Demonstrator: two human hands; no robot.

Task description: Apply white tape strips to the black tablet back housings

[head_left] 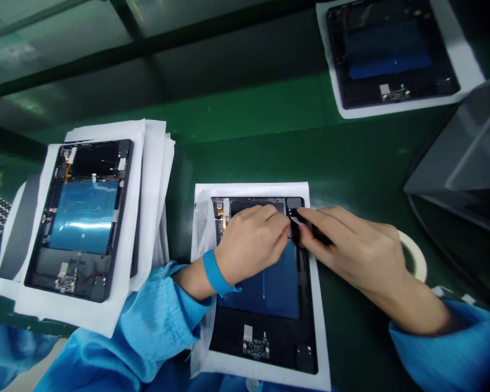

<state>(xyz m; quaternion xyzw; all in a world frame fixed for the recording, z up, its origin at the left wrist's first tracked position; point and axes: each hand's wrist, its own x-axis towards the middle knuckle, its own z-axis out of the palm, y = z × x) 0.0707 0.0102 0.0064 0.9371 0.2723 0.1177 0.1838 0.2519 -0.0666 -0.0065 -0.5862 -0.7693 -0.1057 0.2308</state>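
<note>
An opened tablet lies on white sheets before me, its blue battery panel and a small circuit board exposed. My left hand, with a blue band on the wrist, reaches over its upper part. The fingers are curled together, and whatever they pinch is hidden. From the right comes my right hand, thumb and forefinger closed at the tablet's upper right corner. Between both hands' fingertips is a small dark and pale piece, too blurred to name.
On the left, another opened tablet rests on a stack of white sheets. A third tablet lies at the back right. A roll of tape sits behind my right wrist, near a grey box-like object and a cable.
</note>
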